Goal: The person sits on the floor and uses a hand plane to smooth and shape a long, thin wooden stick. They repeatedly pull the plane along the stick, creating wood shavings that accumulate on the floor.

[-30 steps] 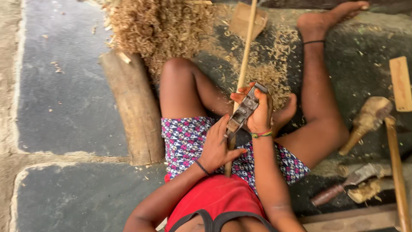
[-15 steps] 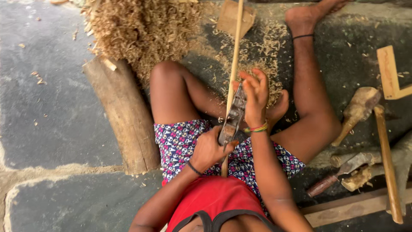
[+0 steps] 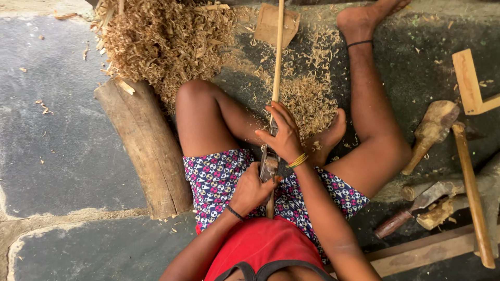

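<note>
Hands at work on a long, thin, pale wooden stick (image 3: 277,57), seen from above as I am sitting on the dark stone floor (image 3: 67,140). The stick's long axis is running straight away from my body, from my lap out between my legs to a small flat wooden block (image 3: 271,23) at its far end. I am holding a small dark metal hand plane (image 3: 269,165) on the stick: my left hand (image 3: 252,190) is gripping its near end, fingers curled shut around it, while my right hand (image 3: 284,135) is resting over its front, fingers closed down over the tool and the stick beneath. The right hand is the farther forward of the two, and the free length of stick is lying ahead of it. Pale curled wood shavings (image 3: 166,41) are lying heaped to the left beside a thick round log (image 3: 143,145); wooden mallets (image 3: 429,130) are lying to the right.
</note>
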